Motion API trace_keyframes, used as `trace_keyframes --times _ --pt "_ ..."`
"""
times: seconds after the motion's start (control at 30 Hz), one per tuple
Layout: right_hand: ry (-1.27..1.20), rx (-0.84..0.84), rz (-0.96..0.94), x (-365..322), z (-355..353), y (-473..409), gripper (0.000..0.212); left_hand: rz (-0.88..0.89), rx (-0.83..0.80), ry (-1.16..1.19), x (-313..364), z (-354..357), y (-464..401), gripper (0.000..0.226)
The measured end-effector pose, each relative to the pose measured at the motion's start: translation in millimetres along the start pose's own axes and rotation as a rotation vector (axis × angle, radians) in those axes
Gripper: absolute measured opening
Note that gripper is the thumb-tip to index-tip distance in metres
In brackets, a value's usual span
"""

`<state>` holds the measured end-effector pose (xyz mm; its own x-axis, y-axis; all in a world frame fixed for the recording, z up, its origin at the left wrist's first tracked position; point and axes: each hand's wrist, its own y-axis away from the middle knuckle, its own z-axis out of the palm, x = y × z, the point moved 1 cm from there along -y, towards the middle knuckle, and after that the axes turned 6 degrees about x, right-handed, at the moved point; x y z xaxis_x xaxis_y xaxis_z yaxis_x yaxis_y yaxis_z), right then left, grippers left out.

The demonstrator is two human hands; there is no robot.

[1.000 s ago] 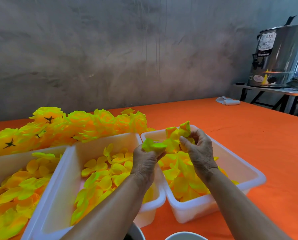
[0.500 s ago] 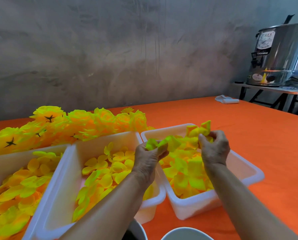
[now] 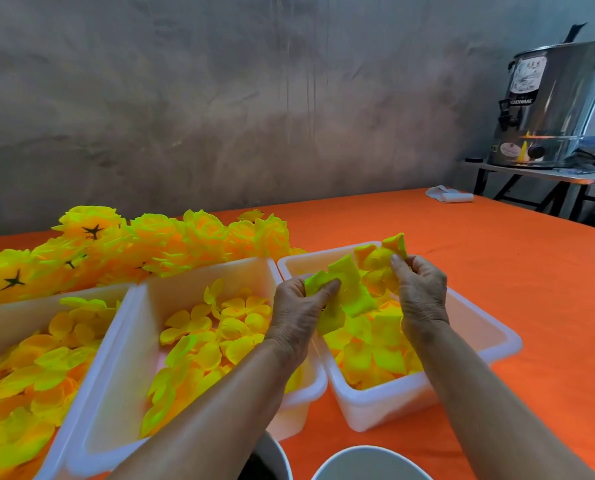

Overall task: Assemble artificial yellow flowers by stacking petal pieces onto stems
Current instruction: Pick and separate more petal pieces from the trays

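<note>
Orange cloth (image 3: 496, 271) covers the big table by a grey wall. Three white bins sit side by side, each with yellow petals inside. Over the right bin (image 3: 490, 344), the left hand (image 3: 301, 315) pinches a yellow petal piece (image 3: 344, 292). Close by, the right hand (image 3: 419, 292) grips a small bunch of petals (image 3: 379, 259). Finished yellow flowers (image 3: 157, 242) lie piled behind the bins.

Left hand (image 3: 301, 306) pinching petal piece (image 3: 344, 296), right hand (image 3: 419, 289) apparently gripping petals (image 3: 380, 256)
</note>
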<state>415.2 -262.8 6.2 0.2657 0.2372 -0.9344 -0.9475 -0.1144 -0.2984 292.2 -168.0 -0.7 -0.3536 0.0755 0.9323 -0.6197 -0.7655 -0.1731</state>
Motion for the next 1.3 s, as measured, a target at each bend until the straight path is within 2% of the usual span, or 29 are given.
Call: trace_keyframes --times 0.1,0.23,0.33,0.5,0.57,0.67,0.73,0.8,0.93,1.0,1.07,1.17,1.23,1.3 --pt "-0.093 -0.020 0.033 0 -1 3 0.023 0.049 -0.059 -0.107 -3 1 1 0.016" --pt "-0.189 0.006 0.126 0 -2 1 0.019 0.130 -0.229 -0.332 -6 3 5 0.020" --pt "-0.241 0.023 0.168 1 -3 -1 0.016 0.169 -0.318 -0.380 -6 4 7 0.017" --pt "-0.225 0.027 0.156 0 -3 0 0.019 0.082 -0.275 -0.283 1 7 10 0.011" --pt "-0.229 0.028 0.163 -1 -2 0 0.021 0.026 -0.242 -0.283 4 9 9 0.016" --pt "-0.240 0.022 0.170 -2 -2 1 0.023 0.089 -0.308 -0.341 7 10 11 0.008" --pt "-0.244 0.025 0.171 -2 -2 1 0.023 0.138 -0.349 -0.348 5 8 12 0.021" --pt "-0.239 0.025 0.172 -1 -3 1 0.019 0.138 -0.311 -0.304 4 6 10 0.030" --pt "-0.229 0.023 0.181 1 -1 0 0.019 0.058 -0.220 -0.255 1 6 4 0.028" --pt "-0.233 0.019 0.182 1 -1 -1 0.020 0.088 -0.296 -0.354 -1 8 5 0.020" --pt "-0.238 0.014 0.186 1 0 -1 0.020 0.176 -0.412 -0.571 -6 9 6 0.006" --pt "-0.236 0.029 0.198 1 -1 -2 0.018 0.265 -0.395 -0.820 -12 8 3 0.031" --pt "-0.244 0.041 0.204 1 -2 -1 0.016 0.287 -0.346 -0.786 -12 7 4 0.055" --pt "-0.247 0.044 0.203 0 -2 -1 0.016 0.317 -0.287 -0.721 -11 6 5 0.063"
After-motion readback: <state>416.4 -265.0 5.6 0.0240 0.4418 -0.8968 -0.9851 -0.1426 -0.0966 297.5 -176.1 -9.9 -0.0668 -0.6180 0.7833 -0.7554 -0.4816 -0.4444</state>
